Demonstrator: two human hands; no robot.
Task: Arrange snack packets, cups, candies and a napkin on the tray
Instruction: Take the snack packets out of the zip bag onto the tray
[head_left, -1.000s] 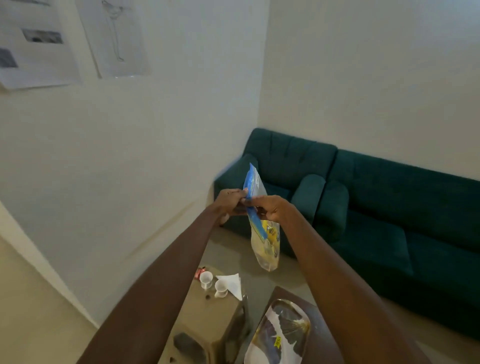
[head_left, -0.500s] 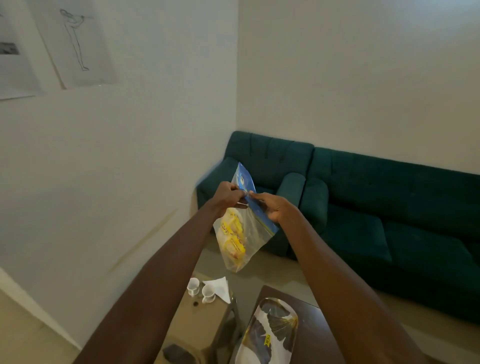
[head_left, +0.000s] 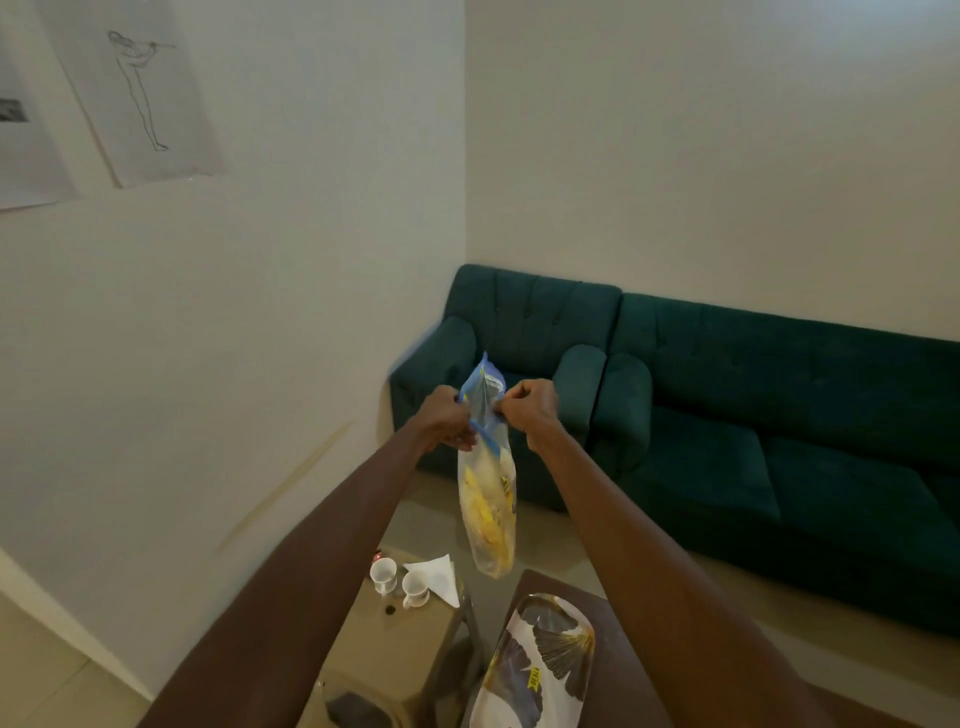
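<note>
A clear zip bag (head_left: 488, 499) with a blue strip along its mouth hangs in mid-air at the centre of the frame, holding yellow snack packets (head_left: 485, 512) that show blurred through the plastic. Its mouth is at the top, gaping slightly, and its rounded bottom dangles just above the far edge of the furniture below.

The left hand (head_left: 448, 422) grips the left side of the mouth — fingers curled and pressed together on the blue strip, which runs out from under them. The right hand (head_left: 530, 409) holds the opposite side of the mouth, thumb and fingers pinched on the plastic edge. The bag's top sits between the two hands and the rest of it hangs free beneath them, touching nothing else.

Lower in the frame, left of centre, a beige stool (head_left: 410, 639) carries two small white cups (head_left: 400, 582) side by side, a folded white napkin (head_left: 439, 574) just to their right, and something small and red (head_left: 376, 557) behind the left cup — too small to identify. To the right of the stool, a patterned oval tray (head_left: 540, 660) with a yellow sticker lies on a dark brown table (head_left: 610, 680).

Behind it all, a dark green sofa (head_left: 727, 426) fills the right middle of the frame, and line drawings (head_left: 137, 91) hang on the wall at the upper left.
</note>
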